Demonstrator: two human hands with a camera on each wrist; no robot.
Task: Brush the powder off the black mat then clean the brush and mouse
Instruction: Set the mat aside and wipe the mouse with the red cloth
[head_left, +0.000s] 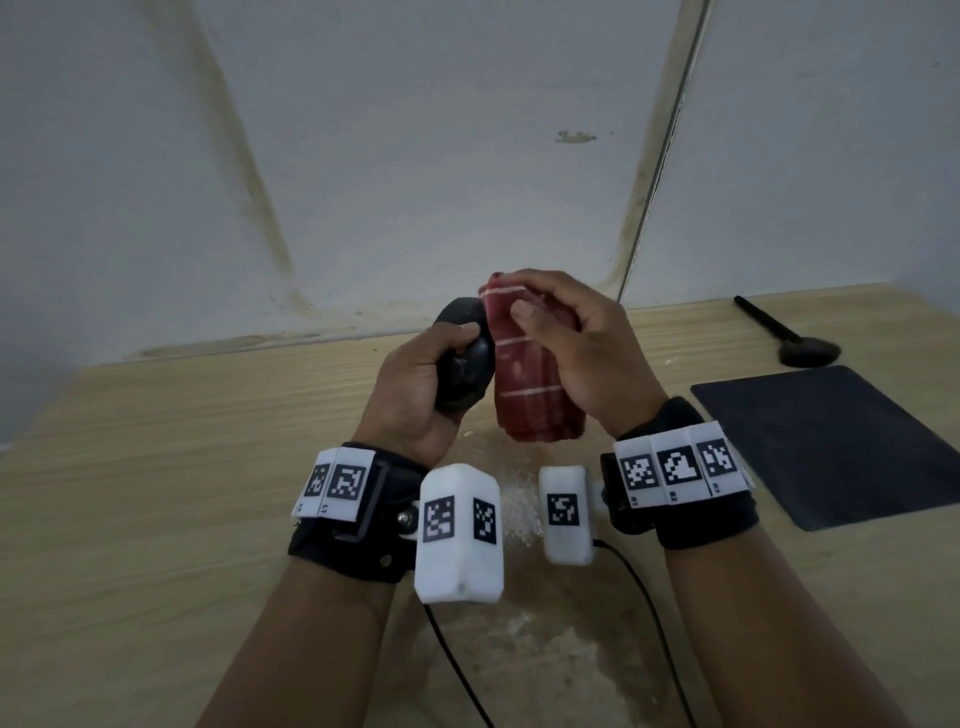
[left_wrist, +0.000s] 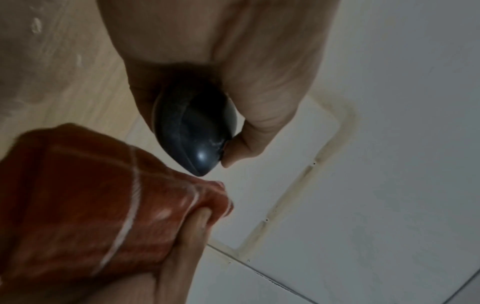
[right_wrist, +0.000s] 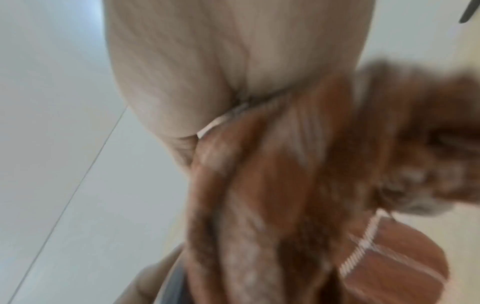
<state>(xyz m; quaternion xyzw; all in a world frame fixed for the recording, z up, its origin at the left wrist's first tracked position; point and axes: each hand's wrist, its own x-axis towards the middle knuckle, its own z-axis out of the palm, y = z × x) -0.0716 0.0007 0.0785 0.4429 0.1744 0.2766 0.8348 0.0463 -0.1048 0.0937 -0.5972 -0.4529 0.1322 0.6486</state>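
Above the wooden table my left hand (head_left: 415, 384) grips a black mouse (head_left: 470, 358), thumb curled over its top. In the left wrist view the mouse (left_wrist: 197, 131) shows faint white powder smears. My right hand (head_left: 576, 353) holds a folded red cloth with white stripes (head_left: 524, 384), which touches the mouse's right side. The cloth (left_wrist: 85, 207) fills the lower left of the left wrist view and the cloth (right_wrist: 280, 185) is blurred in the right wrist view. The black mat (head_left: 841, 441) lies at the right. A black brush (head_left: 784, 338) rests behind it.
White powder (head_left: 519, 504) lies scattered on the table (head_left: 182, 467) below my wrists, with a paler smear towards the front edge. A grey-white wall (head_left: 415, 156) rises just behind the table. Thin black cables (head_left: 644, 613) hang from the wrist cameras.
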